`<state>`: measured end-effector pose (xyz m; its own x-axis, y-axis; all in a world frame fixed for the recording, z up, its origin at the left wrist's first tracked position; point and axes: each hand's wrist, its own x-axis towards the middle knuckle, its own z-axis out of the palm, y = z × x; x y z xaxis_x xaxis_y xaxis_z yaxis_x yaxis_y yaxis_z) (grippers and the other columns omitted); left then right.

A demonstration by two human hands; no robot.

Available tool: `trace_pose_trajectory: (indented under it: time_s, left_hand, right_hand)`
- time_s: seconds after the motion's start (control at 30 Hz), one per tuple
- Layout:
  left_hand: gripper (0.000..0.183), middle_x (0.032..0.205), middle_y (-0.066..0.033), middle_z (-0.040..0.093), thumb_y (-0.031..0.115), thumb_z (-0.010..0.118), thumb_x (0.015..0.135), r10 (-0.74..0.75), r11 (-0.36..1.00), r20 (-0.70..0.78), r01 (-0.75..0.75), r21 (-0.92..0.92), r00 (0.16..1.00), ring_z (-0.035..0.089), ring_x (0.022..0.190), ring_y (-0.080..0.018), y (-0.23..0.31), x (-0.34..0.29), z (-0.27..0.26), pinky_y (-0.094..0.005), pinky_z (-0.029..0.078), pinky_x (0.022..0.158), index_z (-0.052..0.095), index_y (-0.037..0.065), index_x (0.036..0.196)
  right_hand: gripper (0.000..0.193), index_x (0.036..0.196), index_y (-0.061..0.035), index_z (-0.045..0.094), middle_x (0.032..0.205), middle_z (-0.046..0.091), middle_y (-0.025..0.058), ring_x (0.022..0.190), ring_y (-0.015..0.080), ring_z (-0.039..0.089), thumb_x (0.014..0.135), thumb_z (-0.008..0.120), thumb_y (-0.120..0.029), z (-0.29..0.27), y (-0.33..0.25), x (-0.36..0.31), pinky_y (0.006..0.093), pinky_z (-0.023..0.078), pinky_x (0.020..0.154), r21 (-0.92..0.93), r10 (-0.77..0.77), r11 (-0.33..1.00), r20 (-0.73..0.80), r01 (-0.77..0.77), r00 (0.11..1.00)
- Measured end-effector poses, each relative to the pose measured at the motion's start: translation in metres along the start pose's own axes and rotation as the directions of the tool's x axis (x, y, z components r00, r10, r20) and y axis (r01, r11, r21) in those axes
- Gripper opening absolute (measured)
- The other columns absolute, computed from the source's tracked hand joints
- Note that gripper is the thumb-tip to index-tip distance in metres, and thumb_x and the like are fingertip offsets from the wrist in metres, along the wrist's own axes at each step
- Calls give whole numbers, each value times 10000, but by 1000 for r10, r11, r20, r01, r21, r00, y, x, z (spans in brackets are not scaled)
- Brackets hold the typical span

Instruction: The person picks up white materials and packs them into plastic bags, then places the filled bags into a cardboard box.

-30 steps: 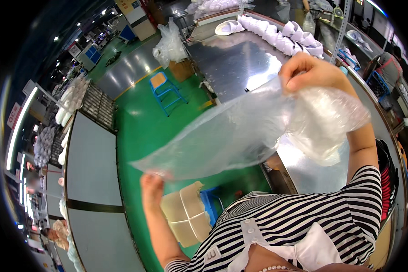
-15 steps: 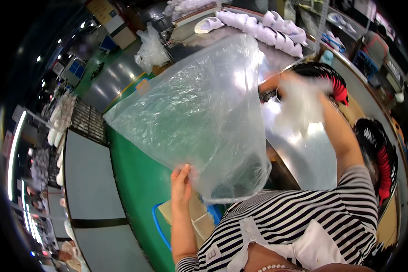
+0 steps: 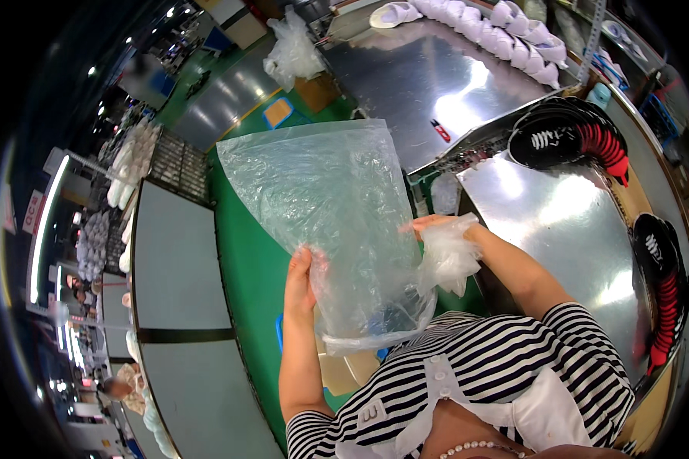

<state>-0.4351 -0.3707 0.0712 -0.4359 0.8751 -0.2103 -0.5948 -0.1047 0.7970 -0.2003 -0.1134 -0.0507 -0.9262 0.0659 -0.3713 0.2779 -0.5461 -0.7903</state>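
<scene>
A large clear plastic bag [image 3: 337, 191] is held up in front of my body, its wide end pointing away from me. My left hand [image 3: 300, 279] is closed on its left edge, thumb on top. On the other side my right hand [image 3: 429, 223] is at the bag's right edge, partly hidden behind film, fingers bent against it. A crumpled wad of whitish plastic film [image 3: 450, 252] hangs about my right hand and wrist. Whether that wad is gripped or just looped there I cannot tell.
Metal worktables [image 3: 547, 203] stand to the right and ahead. Red snips [image 3: 441, 131] lie on the far one, near nested white shoe pieces [image 3: 478, 27]. Black-and-red shoe stacks [image 3: 566, 141] line the right side. Grey panels [image 3: 177, 260] flank the left; a blue-framed stool [image 3: 279, 113] stands beyond the bag.
My right hand has come down and nearer, from over the right table to the bag's right edge. The bag has drawn in closer and narrower; my left hand keeps its hold.
</scene>
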Motion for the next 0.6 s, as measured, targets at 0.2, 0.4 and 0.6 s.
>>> trace_pose_trajectory:
  time_s: [0.2, 0.4, 0.6]
  left_hand:
    - [175, 859, -66, 650, 218, 618, 894, 6, 998, 31, -4, -60, 1000, 615, 716, -168, -1, -18, -7, -304, 521, 647, 619, 51, 947]
    - [188, 885, -59, 647, 221, 620, 892, 119, 992, -24, -120, -35, 993, 614, 767, -171, 18, -43, -32, -316, 510, 679, 613, 57, 984]
    - [199, 893, -28, 628, 273, 577, 926, 239, 967, -304, -255, -13, 922, 589, 787, -149, 39, -69, -85, -334, 489, 695, 599, 82, 981]
  right_hand:
    - [509, 1332, -63, 465, 1128, 599, 32, 930, 151, 601, 928, 560, -357, 34, -19, 32, 296, 510, 801, 20, 2, 1000, 24, -3, 1000]
    - [441, 1307, -92, 498, 1131, 597, 21, 903, 163, 594, 946, 527, -344, 64, -22, 90, 305, 498, 806, -230, -10, 972, 136, 42, 991]
    - [232, 1018, -78, 641, 900, 630, -16, 786, 87, 592, 925, 578, -281, 58, -72, 10, 266, 499, 673, 68, -48, 996, -108, 55, 993]
